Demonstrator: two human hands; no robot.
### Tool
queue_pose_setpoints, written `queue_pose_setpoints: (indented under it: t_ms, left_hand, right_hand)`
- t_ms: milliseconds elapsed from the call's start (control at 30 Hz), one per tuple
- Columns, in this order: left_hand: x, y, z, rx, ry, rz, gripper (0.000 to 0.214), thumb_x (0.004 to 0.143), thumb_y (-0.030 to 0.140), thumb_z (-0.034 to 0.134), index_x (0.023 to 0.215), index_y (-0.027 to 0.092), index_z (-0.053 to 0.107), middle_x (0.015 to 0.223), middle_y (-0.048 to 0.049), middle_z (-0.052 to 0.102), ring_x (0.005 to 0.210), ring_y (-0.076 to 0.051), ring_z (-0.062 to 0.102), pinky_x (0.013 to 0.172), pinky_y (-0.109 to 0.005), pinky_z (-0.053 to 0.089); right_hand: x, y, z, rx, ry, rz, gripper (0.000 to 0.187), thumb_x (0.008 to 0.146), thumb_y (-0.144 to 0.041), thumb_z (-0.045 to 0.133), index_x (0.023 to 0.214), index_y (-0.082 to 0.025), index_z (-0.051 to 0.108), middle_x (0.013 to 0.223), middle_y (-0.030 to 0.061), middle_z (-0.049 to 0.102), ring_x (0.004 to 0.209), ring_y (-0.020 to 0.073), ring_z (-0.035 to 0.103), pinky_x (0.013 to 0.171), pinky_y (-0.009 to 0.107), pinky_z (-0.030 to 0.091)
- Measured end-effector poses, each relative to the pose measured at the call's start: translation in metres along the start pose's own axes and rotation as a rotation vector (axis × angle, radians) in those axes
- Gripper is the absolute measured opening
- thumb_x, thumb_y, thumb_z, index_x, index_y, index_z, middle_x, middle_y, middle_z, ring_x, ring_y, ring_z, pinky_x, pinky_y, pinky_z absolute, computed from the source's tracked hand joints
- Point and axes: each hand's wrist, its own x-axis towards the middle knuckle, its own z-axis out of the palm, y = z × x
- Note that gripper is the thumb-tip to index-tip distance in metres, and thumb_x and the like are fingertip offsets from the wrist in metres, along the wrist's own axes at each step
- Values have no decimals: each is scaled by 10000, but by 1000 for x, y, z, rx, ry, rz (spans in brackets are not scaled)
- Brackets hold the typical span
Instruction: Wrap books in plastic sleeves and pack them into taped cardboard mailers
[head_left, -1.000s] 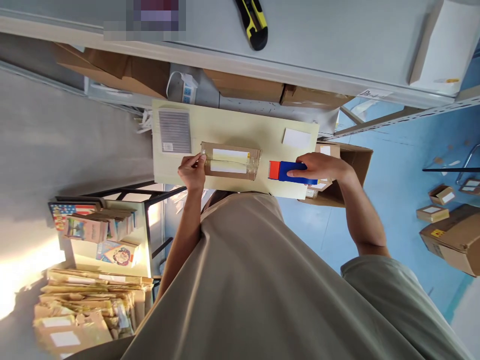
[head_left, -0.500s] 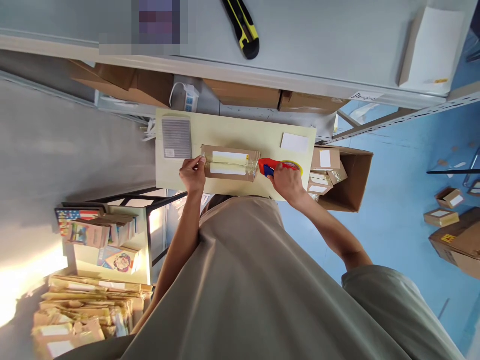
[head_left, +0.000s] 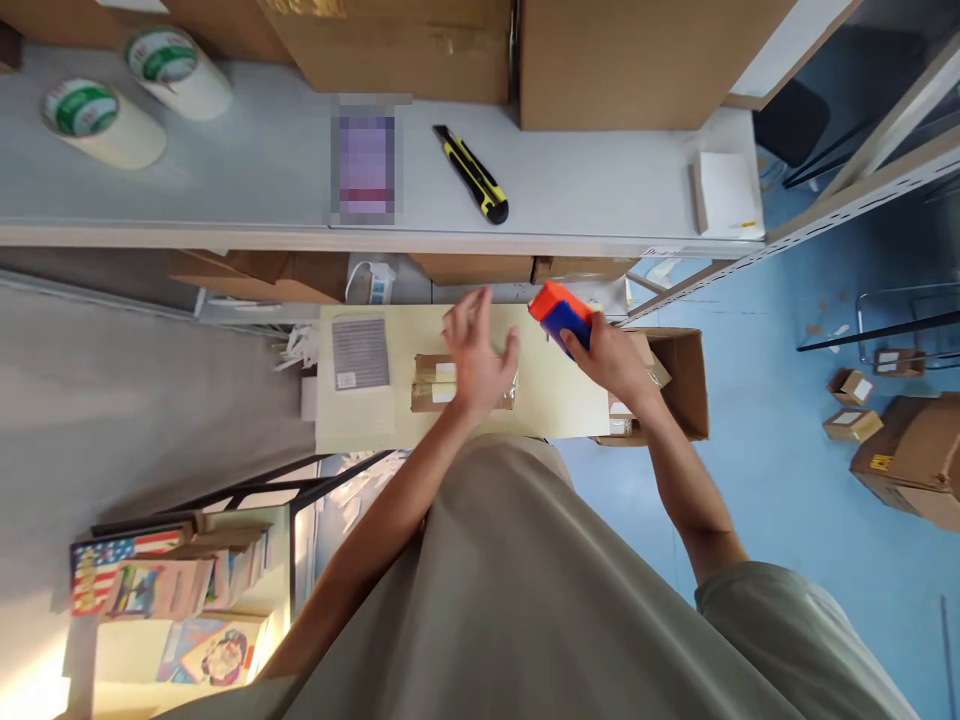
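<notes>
A small cardboard box (head_left: 429,398) with white label patches and clear tape lies on the pale yellow table (head_left: 562,405). Above its right part is my left hand (head_left: 477,365), fingers apart and holding nothing; it hides some of the box. Whether it touches the box I cannot tell. My right hand (head_left: 619,365) grips a red and blue tape dispenser (head_left: 564,318), raised over the table's right side and apart from the box. A grey striped flat packet (head_left: 360,352) rests at the table's left end.
On the shelf (head_left: 600,190) beyond are a yellow-black utility knife (head_left: 472,175), tape rolls (head_left: 105,122), a white paper stack (head_left: 726,195) and large cartons (head_left: 637,65). An open carton (head_left: 686,385) with small boxes stands right of the table. Books (head_left: 161,585) lie lower left.
My left hand has left the box's left end and moved right, its fingers now spread. My right hand has lifted the tape dispenser away from the box. The view has tilted up, showing more shelf.
</notes>
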Motion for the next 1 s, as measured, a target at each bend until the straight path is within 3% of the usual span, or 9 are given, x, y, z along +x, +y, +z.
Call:
queue_pose_setpoints:
  t_ms: [133,233,333,467,567,667,800,900,1000]
  left_hand:
    - [55,74,12,-108,0,208,703,1166,498,536,1805,284,336,1815,-173,403,1674,-430,371,1304,-641,388]
    - [92,89,16,-198,68,272,630,1186,466,479,1779,276,384,1795,-168,446,1669,-392,390,1334,-595,368]
    - [110,80,12,-244,105,306,589,1182,443,485,1740,259,447,1744,-169,519,1648,-370,428,1359,-548,352]
    - [95,52,-3,-231,116,295,566,1156,401,526,1697,238,506,1695,-181,570,1605,-366,487,1356,-546,372]
    - [69,24,-12,-195,107,239,545,1125,351,553,1654,220,557,1655,-188,601,1559,-360,540,1338,-557,408]
    - [39,-19,-18,-194,92,149,534,1084,334,607,1599,194,608,1597,-194,644,1522,-357,578,1333,-558,431]
    - [-13,-100,-28,-260,121,-95,519,1032,369,698,1519,190,668,1550,-182,687,1500,-339,613,1330,-519,466]
    - [-63,-153,-37,-354,166,-395,467,1020,374,686,1447,184,708,1487,-178,736,1365,-306,723,1230,-472,569]
    - [-101,-177,-40,-460,149,-615,402,1027,397,660,1349,179,761,1380,-167,803,1222,-280,799,1110,-428,644]
  right_hand:
    - [39,-16,-44,30,278,-161,526,1183,-502,414,1528,-105,435,1363,291,724,1262,478,710,1016,560,568]
    - [87,-21,-56,105,541,-297,465,1203,-484,355,1497,-135,447,1387,240,690,1337,439,684,1121,631,545]
    - [134,-24,-54,119,711,-321,457,1221,-474,289,1437,-130,499,1390,236,678,1419,425,654,1206,674,492]
    - [177,-25,-44,72,748,-285,474,1225,-431,290,1416,-89,556,1412,264,677,1468,420,626,1260,738,428]
    - [189,-25,-41,54,737,-266,483,1223,-413,313,1452,-75,572,1449,263,664,1494,404,605,1293,762,387]
    - [178,-25,-35,55,785,-255,516,1224,-427,301,1547,-107,547,1559,258,608,1547,398,556,1324,770,352]
    - [124,-25,14,165,864,-283,567,1219,-515,312,1649,-192,493,1678,219,538,1613,383,500,1343,724,384]
    - [68,-29,93,395,729,-245,599,1196,-648,343,1614,-264,534,1562,197,650,1486,371,640,1240,674,535]
    - [20,-40,175,615,539,-65,693,1120,-758,474,1524,-210,602,1450,245,735,1236,378,773,1092,607,643]
